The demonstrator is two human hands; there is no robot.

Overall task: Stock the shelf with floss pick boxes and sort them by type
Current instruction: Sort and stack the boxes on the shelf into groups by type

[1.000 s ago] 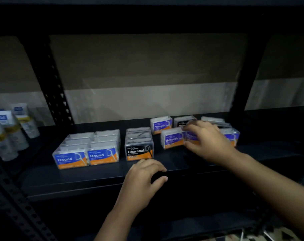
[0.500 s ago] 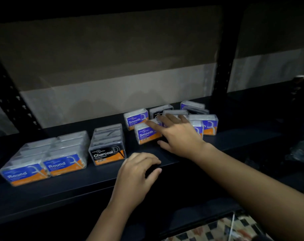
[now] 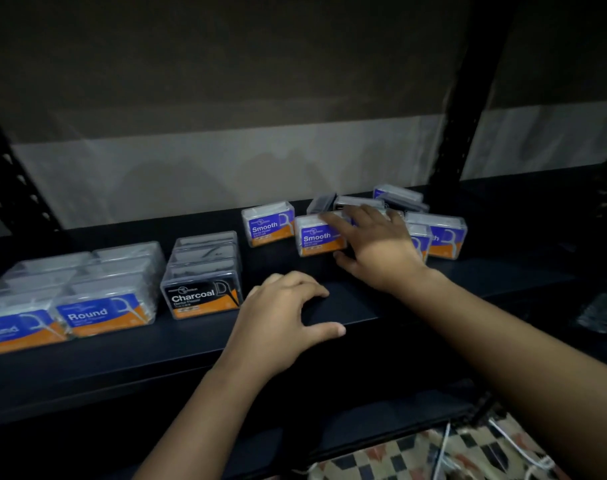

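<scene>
Round boxes (image 3: 101,306) and Charcoal boxes (image 3: 203,282) stand sorted, while the Smooth pile (image 3: 433,233) remains loose under the open right hand (image 3: 375,251); the left hand (image 3: 281,317) rests empty on the shelf (image 3: 122,368).

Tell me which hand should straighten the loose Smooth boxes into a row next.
Right. The right hand already lies over the jumbled Smooth boxes, its fingers spread across their tops. The left hand rests on the shelf's front edge beside the Charcoal stack, clear of the jumble.
</scene>
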